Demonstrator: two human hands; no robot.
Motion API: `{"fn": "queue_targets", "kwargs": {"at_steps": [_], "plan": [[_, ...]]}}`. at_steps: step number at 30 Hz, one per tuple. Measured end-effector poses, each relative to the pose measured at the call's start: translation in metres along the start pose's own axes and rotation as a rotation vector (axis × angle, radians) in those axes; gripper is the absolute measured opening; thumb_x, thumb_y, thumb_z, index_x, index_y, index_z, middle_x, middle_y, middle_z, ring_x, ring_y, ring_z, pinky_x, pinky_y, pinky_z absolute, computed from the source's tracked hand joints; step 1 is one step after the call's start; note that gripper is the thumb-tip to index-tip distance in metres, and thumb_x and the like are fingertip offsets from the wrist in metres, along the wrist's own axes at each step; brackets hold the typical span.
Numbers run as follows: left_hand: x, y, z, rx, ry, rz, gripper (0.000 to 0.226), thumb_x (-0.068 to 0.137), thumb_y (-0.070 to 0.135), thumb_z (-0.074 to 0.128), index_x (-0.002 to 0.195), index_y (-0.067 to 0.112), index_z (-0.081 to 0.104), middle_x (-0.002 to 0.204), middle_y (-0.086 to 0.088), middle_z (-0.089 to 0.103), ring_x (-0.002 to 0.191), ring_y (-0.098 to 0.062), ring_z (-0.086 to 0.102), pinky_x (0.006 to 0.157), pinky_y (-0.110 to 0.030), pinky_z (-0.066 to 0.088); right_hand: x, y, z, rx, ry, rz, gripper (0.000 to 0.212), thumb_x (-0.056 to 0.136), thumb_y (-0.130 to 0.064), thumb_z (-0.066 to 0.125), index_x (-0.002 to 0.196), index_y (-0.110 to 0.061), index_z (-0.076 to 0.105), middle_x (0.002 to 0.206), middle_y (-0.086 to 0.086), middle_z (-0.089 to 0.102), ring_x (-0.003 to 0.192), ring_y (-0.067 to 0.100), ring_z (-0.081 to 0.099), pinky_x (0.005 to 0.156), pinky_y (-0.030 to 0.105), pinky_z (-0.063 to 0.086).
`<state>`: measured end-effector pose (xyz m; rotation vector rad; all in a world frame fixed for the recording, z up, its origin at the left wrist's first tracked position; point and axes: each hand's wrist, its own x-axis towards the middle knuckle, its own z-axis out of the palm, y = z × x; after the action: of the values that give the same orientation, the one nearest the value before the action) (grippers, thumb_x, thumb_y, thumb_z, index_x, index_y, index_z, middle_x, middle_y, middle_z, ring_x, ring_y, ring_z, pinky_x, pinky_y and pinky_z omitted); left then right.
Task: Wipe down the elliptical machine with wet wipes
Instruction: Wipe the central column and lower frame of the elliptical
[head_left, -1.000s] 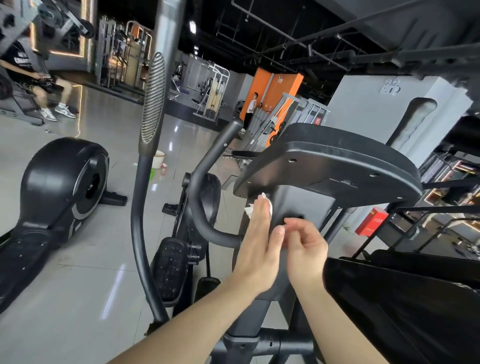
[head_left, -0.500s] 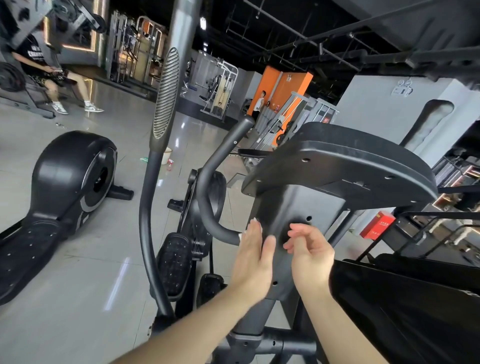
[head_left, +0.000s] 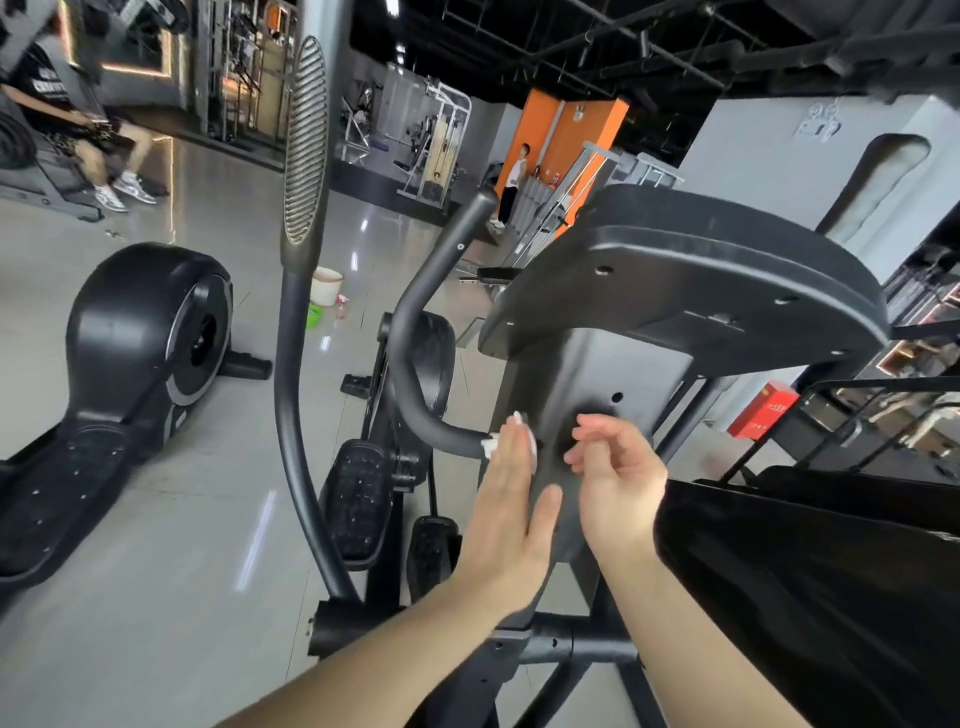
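Note:
The black elliptical machine fills the middle of the view, with its grey console post (head_left: 587, 374) under the tilted console (head_left: 675, 280). My left hand (head_left: 511, 514) lies flat against the left side of the post, pressing a white wet wipe (head_left: 491, 445) onto it where the curved fixed handle (head_left: 415, 338) joins. Only the wipe's edges show past my fingertips. My right hand (head_left: 615, 483) hovers just right of it in front of the post, fingers loosely curled and holding nothing. The long moving handlebar (head_left: 306, 156) rises at the left, with the pedals (head_left: 356, 499) below.
A second black elliptical (head_left: 145, 332) stands at the left. A bucket (head_left: 327, 286) and a small spray bottle (head_left: 340, 306) sit on the glossy floor behind. A black machine body (head_left: 805, 571) crowds the right. One person sits far left (head_left: 78, 130), another stands at the back (head_left: 514, 182).
My left hand has slid the wipe down the post, from just under the console to the handle joint. My right hand has come off the post and opened a little.

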<state>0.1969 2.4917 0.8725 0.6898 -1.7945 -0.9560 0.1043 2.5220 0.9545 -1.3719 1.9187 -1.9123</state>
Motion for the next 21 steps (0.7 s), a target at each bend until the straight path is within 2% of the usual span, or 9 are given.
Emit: {"fn": "queue_targets", "kwargs": {"at_steps": [4,7,9,12,13,15,17,19,21], "plan": [[-0.041,-0.030,0.017,-0.104,-0.046,-0.184,0.063,0.109,0.039,0.030,0.154,0.042,-0.014,0.164,0.029,-0.015,0.149,0.011,-0.012,0.129,-0.033,0.002,-0.006,0.005,0.000,0.010,-0.024,0.022,0.033,0.096,0.004,0.052,0.093,-0.022,0.072,0.073,0.006,0.069,0.069,0.007,0.066,0.069,0.010,0.049],[-0.048,-0.037,0.019,-0.299,-0.051,-0.377,0.063,0.109,0.043,0.032,0.159,0.040,-0.006,0.164,0.031,-0.006,0.144,0.022,-0.005,0.127,-0.025,0.000,-0.008,0.009,0.001,0.017,-0.030,0.030,0.034,0.095,0.006,0.051,0.093,-0.020,0.073,0.072,0.008,0.069,0.070,0.011,0.066,0.070,0.012,0.051],[-0.029,-0.040,0.015,-0.389,-0.026,-0.483,0.065,0.106,0.053,0.032,0.162,0.037,0.003,0.164,0.028,0.006,0.145,0.018,0.007,0.123,-0.021,0.004,-0.007,0.011,0.001,0.016,-0.035,0.031,0.033,0.094,0.007,0.051,0.093,-0.018,0.073,0.072,0.010,0.068,0.069,0.011,0.065,0.069,0.012,0.050],[0.006,-0.049,0.011,-0.463,0.033,-0.586,0.085,0.092,0.075,0.035,0.163,0.034,0.012,0.166,0.021,0.015,0.150,0.003,0.014,0.128,-0.035,0.007,-0.006,0.010,0.001,0.018,-0.047,0.027,0.033,0.094,0.008,0.050,0.093,-0.017,0.072,0.070,0.010,0.067,0.067,0.009,0.063,0.068,0.012,0.049],[0.014,-0.054,0.012,-0.478,0.048,-0.614,0.088,0.090,0.077,0.035,0.163,0.032,0.014,0.167,0.019,0.016,0.151,0.000,0.014,0.128,-0.038,0.007,-0.006,0.011,0.000,0.020,-0.050,0.026,0.033,0.094,0.008,0.050,0.093,-0.017,0.072,0.070,0.010,0.067,0.066,0.009,0.063,0.068,0.012,0.049],[0.017,-0.057,0.013,-0.503,0.061,-0.607,0.072,0.101,0.064,0.034,0.162,0.031,0.015,0.166,0.019,0.016,0.151,0.001,0.014,0.128,-0.036,0.007,-0.005,0.010,-0.001,0.016,-0.061,0.028,0.033,0.094,0.008,0.050,0.092,-0.016,0.072,0.070,0.010,0.067,0.066,0.008,0.063,0.068,0.011,0.049],[0.001,-0.050,0.016,-0.508,0.053,-0.537,0.061,0.108,0.049,0.033,0.162,0.034,0.009,0.163,0.026,0.011,0.149,0.008,0.012,0.125,-0.024,0.006,-0.006,0.013,-0.003,0.009,-0.075,0.025,0.032,0.094,0.008,0.050,0.093,-0.016,0.072,0.071,0.010,0.068,0.067,0.009,0.064,0.070,0.013,0.050],[-0.028,-0.045,0.023,-0.467,0.046,-0.486,0.060,0.109,0.043,0.032,0.163,0.034,0.005,0.163,0.030,0.006,0.146,0.018,0.007,0.118,-0.011,0.005,-0.010,0.018,-0.005,0.000,-0.083,0.040,0.032,0.095,0.007,0.051,0.094,-0.016,0.073,0.071,0.009,0.068,0.068,0.009,0.064,0.070,0.015,0.051],[-0.058,-0.043,0.031,-0.456,0.017,-0.469,0.064,0.109,0.040,0.034,0.162,0.035,-0.002,0.164,0.031,0.000,0.143,0.024,0.003,0.116,-0.007,0.004,-0.014,0.025,-0.006,-0.015,-0.082,0.065,0.033,0.095,0.007,0.051,0.093,-0.017,0.073,0.070,0.008,0.069,0.068,0.010,0.064,0.070,0.016,0.052]]}}
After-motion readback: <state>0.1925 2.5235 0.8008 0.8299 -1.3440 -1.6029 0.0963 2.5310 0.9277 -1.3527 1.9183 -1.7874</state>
